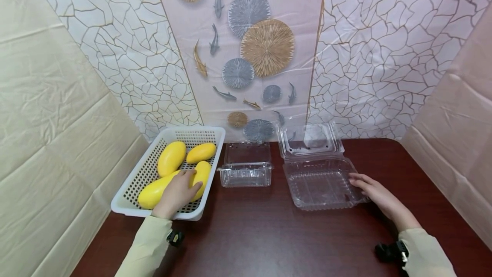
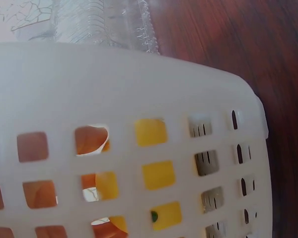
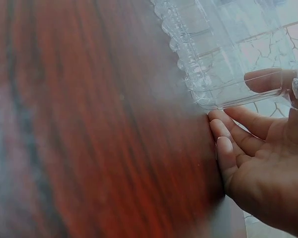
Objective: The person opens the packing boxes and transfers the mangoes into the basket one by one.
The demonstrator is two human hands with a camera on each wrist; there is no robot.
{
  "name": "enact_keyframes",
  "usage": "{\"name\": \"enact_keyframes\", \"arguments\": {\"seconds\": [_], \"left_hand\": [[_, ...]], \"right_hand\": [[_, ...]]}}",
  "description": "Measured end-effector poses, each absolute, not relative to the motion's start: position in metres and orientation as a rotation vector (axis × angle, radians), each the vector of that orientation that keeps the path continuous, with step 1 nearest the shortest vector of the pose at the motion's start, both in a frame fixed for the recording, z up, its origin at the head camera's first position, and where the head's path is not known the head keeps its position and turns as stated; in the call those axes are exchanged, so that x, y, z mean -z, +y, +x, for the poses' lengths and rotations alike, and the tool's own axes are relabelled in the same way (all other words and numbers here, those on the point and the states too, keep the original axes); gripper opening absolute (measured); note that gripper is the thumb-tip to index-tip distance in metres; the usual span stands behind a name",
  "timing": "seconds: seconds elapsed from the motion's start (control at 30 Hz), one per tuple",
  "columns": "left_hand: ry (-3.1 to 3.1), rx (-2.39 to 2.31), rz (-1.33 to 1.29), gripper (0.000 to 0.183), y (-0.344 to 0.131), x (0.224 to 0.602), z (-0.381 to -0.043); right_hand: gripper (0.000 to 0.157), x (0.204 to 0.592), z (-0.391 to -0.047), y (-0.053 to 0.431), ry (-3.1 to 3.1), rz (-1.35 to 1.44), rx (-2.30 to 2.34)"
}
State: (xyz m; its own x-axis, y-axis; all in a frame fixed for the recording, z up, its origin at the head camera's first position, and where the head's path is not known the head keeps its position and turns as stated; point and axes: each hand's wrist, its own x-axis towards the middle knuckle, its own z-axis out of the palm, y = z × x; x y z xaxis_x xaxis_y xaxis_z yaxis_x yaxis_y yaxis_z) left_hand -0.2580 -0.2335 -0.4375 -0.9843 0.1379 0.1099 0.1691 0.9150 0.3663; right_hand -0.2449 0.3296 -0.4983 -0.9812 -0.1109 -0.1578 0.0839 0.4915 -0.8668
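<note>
My left hand [image 1: 177, 193] reaches into the white plastic basket [image 1: 167, 130] and grips a yellow mango [image 1: 204, 170] near the basket's right wall. Under that wrist lies another, longer mango [image 1: 153, 193]. Two more mangoes, a big one [image 1: 171, 157] and a smaller one [image 1: 201, 153], sit farther back in the basket. In the left wrist view the basket wall [image 2: 114, 84] hides the hand's grip. My right hand [image 1: 378, 193] holds the right edge of an open clear plastic container [image 1: 319, 185]; in the right wrist view its fingers [image 3: 263, 126] meet the container's corner.
A smaller clear container [image 1: 246, 175], its lid raised, stands between the basket and the large one. The large container's lid [image 1: 311, 140] leans back near the patterned cloth wall [image 1: 357, 54]. Dark wooden table [image 1: 261, 234] extends in front, with pale cloth on both sides.
</note>
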Motion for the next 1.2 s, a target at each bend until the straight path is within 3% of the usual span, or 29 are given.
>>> {"name": "enact_keyframes", "arguments": {"seconds": [0.4, 1.2], "left_hand": [[-2.957, 0.603, -0.245, 0.046, -0.232, 0.439, -0.258], [-2.800, 0.746, -0.257, 0.030, -0.233, 0.437, -0.261]], "right_hand": [[0.074, 0.498, -0.243, 0.330, 2.572, -0.059, 1.457], [0.063, 0.487, -0.237, 0.329, 2.525, -0.104, 1.545]]}}
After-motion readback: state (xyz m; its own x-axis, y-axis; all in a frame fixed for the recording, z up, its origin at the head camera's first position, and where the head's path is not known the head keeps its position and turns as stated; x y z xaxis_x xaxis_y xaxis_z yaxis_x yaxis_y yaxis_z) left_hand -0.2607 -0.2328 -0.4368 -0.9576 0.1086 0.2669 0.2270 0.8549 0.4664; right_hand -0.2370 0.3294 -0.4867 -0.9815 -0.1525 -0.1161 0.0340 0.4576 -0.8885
